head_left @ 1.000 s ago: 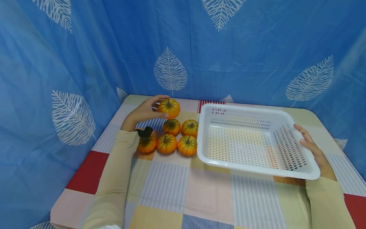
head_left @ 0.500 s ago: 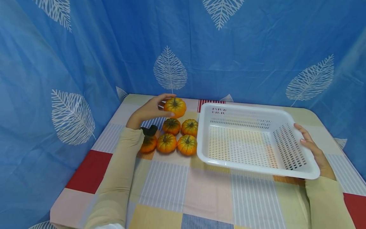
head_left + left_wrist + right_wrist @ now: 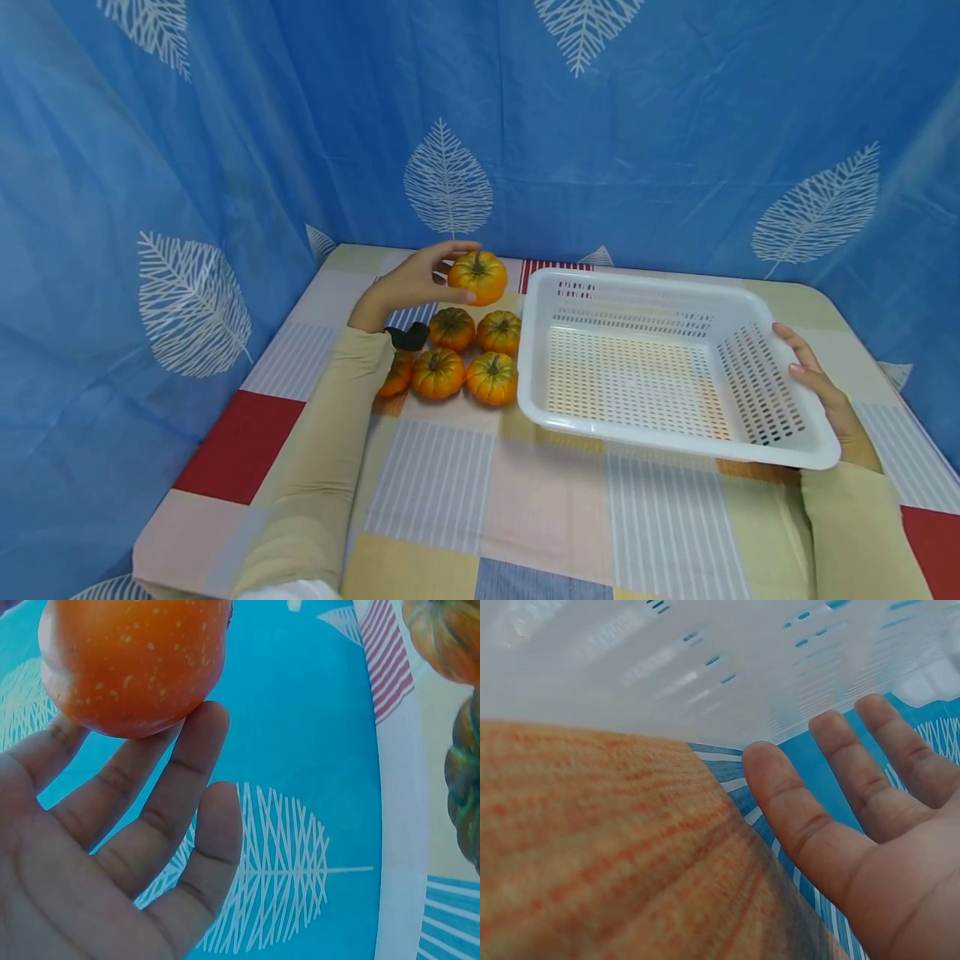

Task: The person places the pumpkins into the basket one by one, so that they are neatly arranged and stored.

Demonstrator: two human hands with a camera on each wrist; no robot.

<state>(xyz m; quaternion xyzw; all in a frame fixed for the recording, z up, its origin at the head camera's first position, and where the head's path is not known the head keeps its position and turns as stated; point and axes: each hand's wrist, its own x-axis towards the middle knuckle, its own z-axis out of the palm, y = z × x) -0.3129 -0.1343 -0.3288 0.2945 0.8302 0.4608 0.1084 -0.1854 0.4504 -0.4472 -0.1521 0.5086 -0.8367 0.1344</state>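
My left hand grips a small orange pumpkin by its sides, stem up, above the back of the table. In the left wrist view the pumpkin's smooth underside shows against the fingers. Below it several more pumpkins stand close together; the leftmost one, near a dark green leaf, is partly behind the sleeve. My right hand lies along the right end of a white perforated basket. In the right wrist view its fingers extend fairly straight at the basket's outer wall.
The bare basket floor shows the tablecloth through its holes. Its left wall stands right beside the pumpkins. A patchwork cloth covers the table, and a blue leaf-print curtain hangs behind and at the left.
My left hand has carried the pumpkin to the right, toward the basket, and the sleeve now covers more of the leftmost pumpkin. The right hand and the basket have stayed put.
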